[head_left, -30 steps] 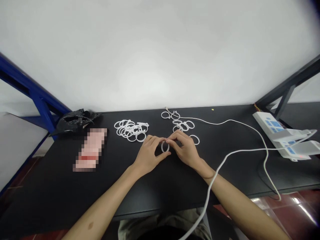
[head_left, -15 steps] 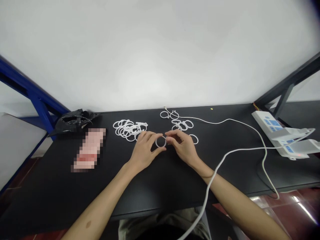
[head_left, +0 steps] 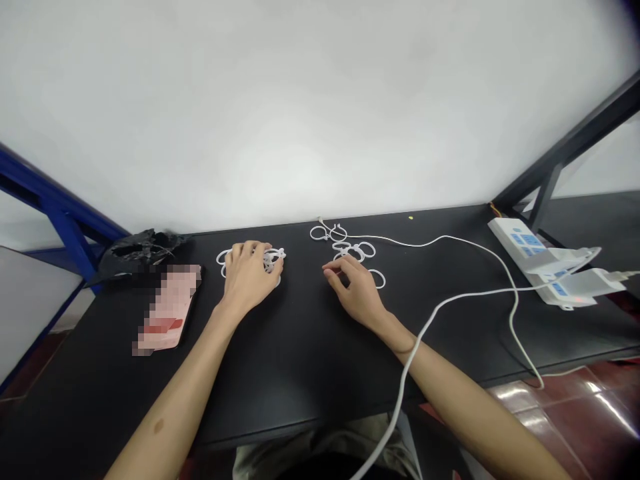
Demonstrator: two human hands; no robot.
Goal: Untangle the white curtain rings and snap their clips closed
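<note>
My left hand [head_left: 249, 279] lies palm down over a pile of white rings [head_left: 275, 255], fingers spread and reaching in among them. It hides the middle of the pile. My right hand [head_left: 359, 293] hovers above the black table [head_left: 295, 360], thumb and forefinger tips close together, with no ring visible between them. Just behind it lies a small cluster of white rings [head_left: 356, 248], partly covered by the fingers. One single ring [head_left: 384, 280] rests to its right. The rings are thin, with a small clasp-like bump on some.
A white cable [head_left: 437, 310] crosses over my right forearm to a white power strip [head_left: 537, 263] with plugged-in adapters at right. A black plastic bag [head_left: 143, 253] and a pinkish, partly blurred flat object [head_left: 173, 313] lie at left. A white wall [head_left: 310, 113] stands behind.
My left hand has moved left, from the ring held between both hands to the pile. That ring no longer shows between the hands. My right hand has stayed nearly in place; the view shifted slightly.
</note>
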